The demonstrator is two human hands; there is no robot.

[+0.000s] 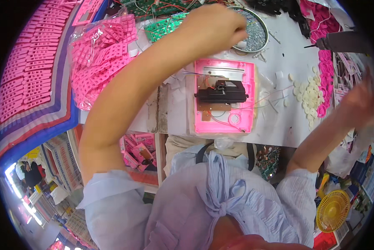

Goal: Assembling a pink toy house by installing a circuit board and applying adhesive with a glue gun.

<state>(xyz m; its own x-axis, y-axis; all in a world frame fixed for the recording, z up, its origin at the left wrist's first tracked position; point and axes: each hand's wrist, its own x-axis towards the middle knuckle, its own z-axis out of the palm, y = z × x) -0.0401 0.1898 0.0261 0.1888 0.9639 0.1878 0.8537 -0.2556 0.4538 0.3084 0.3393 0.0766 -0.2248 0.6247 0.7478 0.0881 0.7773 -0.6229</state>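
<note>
My left hand (220, 27) reaches across the table to a round dish (267, 36) full of small grey metal screws (253, 31). Its fingers are curled together at the dish's near left edge; whatever they pinch is hidden. On the table before me lies an open pink plastic case (248, 112), with a black mechanism (224, 95) and thin wires inside it. Far to the right, my right hand (364, 100) is smeared by motion, just below a black electric screwdriver (345, 42). Whether it touches the screwdriver cannot be made out.
A clear bag of pink plastic parts (99, 62) and green circuit boards (164, 28) lie left of the dish. Rows of pink parts (37, 54) cover a striped cloth. White discs (307, 98) and pink rings (325, 83) lie at right, above a yellow basket (332, 210).
</note>
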